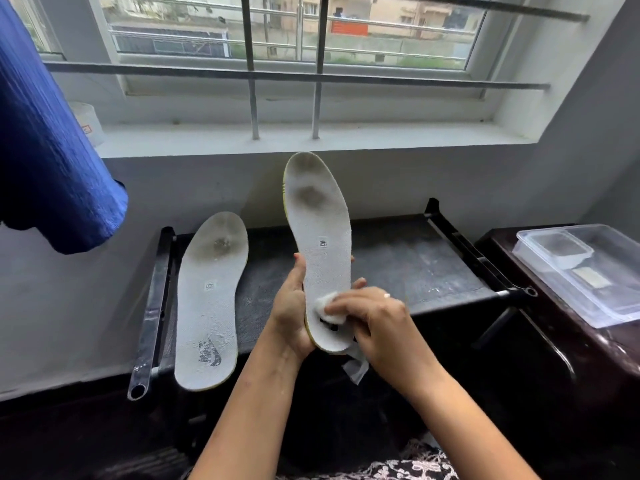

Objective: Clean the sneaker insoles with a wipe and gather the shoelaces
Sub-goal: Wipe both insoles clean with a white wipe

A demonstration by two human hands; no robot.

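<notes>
Above the rack (398, 258), left hand (291, 313) grips the upright insole (320, 220) by its heel, right hand (377, 317) pinching a wipe (327, 306) there, stains (311, 197) higher.

The person's left hand (292, 317) is gripping the raised insole (318, 220) by its heel end, holding it nearly upright with the toe pointing at the window sill (346, 136). The right hand (377, 323) is pressing a white wipe (329, 308) against the insole's heel area, its fingers (346, 303) curling over the wad while a loose tail is hanging below. Dark grime is showing near the toe. The second insole (209, 303) is lying flat on the black worktop (398, 265), left of the hands. A clear plastic container (588, 271) is sitting on a dark cabinet (519, 247) at the right, and a blue cloth (52, 150) is hanging at upper left.
</notes>
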